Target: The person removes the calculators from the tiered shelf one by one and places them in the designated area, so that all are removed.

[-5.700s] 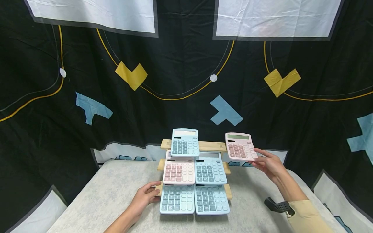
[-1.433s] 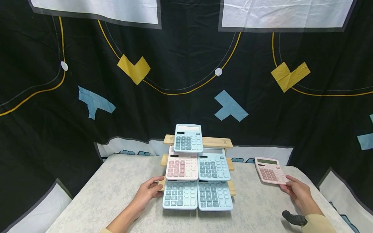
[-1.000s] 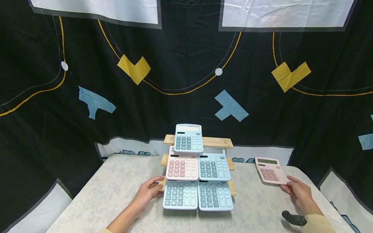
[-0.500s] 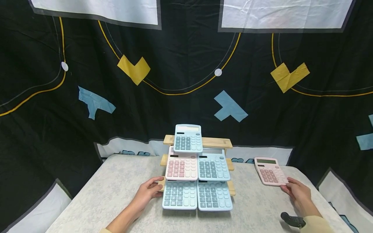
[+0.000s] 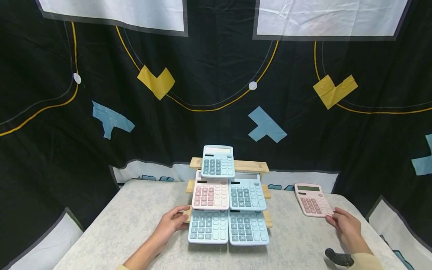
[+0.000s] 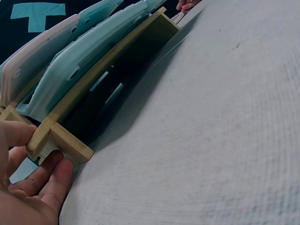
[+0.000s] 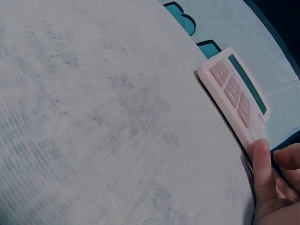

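In the head view a pink calculator lies near the table's right rear edge. My right hand is at its near right corner; the right wrist view shows the thumb at the calculator's edge and the forefinger apart from it. Mid-table, a tiered wooden rack bears a blue calculator on top. Below it are a pink calculator beside a blue calculator, then two blue calculators at the bottom. My left hand grips the rack's lower left end.
The rack stands on a pale mottled table. Behind hangs a black cloth with blue and yellow tape pieces, its white lower border meeting the table's rear. A dark strap sits at my right wrist.
From over five seconds ago, the pink calculator has gone from beside the rack's top tier to the table at right. Just now my right forefinger has drawn slightly away. My left hand stays put.
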